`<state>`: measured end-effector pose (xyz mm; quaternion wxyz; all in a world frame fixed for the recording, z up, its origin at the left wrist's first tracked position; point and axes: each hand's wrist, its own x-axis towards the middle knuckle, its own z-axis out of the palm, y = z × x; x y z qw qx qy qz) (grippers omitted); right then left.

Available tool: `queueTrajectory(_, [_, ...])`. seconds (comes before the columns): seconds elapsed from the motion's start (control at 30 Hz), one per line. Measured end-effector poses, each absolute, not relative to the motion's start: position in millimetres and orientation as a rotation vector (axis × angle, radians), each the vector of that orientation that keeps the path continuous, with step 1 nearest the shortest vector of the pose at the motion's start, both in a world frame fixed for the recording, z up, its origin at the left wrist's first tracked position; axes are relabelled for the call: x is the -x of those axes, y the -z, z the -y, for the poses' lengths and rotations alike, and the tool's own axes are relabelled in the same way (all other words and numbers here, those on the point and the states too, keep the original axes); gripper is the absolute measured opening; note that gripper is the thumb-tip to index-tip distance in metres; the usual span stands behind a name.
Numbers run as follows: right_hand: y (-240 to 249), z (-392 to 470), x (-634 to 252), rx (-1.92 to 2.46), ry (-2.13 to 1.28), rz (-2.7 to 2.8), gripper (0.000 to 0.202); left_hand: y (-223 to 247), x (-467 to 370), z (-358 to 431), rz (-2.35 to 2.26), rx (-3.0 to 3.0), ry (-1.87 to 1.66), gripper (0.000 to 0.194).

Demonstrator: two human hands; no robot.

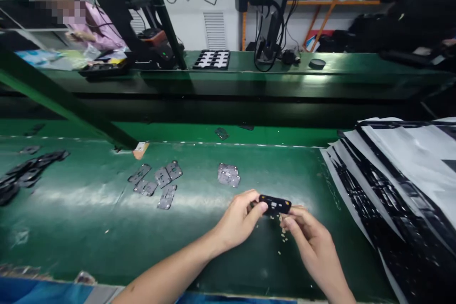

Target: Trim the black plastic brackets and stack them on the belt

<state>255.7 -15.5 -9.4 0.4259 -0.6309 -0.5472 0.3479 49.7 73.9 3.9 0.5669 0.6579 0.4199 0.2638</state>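
Observation:
My left hand (242, 216) grips a small black rectangular plate (274, 204) by its left end, thumb on top. The plate is tilted and has orange marks at its corners and pale rectangles in its middle. At the plate's right end is my right hand (309, 235), its thumb and fingers pressed together just below the corner. What that pinch holds, if anything, I cannot make out. Several tiny beige pieces (284, 235) lie on the green table beside the right fingertips. Beyond the left hand sits a small pile of grey-black plates (228, 175).
More plates (163, 176) lie loose to the left, with a dark heap (30, 171) at the far left. Stacked black parts between white sheets (384, 185) rise at the right. A green post (71, 104) slants down at left. Across the bench, a person in a pink sleeve (103, 26) is visible.

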Motion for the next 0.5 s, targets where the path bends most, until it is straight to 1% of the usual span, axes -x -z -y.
queueTrajectory(0.13, [34.8,15.0,-270.4,1.693,-0.707,1.501,0.025,-2.1,-32.0,-70.2,-1.061,-1.428,-0.641,0.034])
queueTrajectory(0.2, [36.5,12.9,-270.9,1.666,-0.66,1.568,0.026,-5.6,-26.9,-65.1,-1.045,-1.364,-0.63,0.035])
queueTrajectory(0.27, [28.4,9.4,-265.7,1.623,-0.646,1.574,0.027,-12.4,-25.4,-59.4,-1.018,-1.298,-0.638,0.034])
queueTrajectory(0.33, [13.6,5.4,-256.6,1.578,-0.688,1.53,0.028,-20.5,-25.5,-54.1,-0.986,-1.252,-0.647,0.034])
queueTrajectory(0.43, [-9.6,1.9,-239.3,1.457,-0.892,1.398,0.029,-30.6,-24.6,-47.8,-0.925,-1.25,-0.632,0.031])
queueTrajectory(0.5, [-19.8,2.0,-227.7,1.371,-0.981,1.288,0.028,-34.2,-22.9,-44.2,-0.896,-1.289,-0.618,0.033])
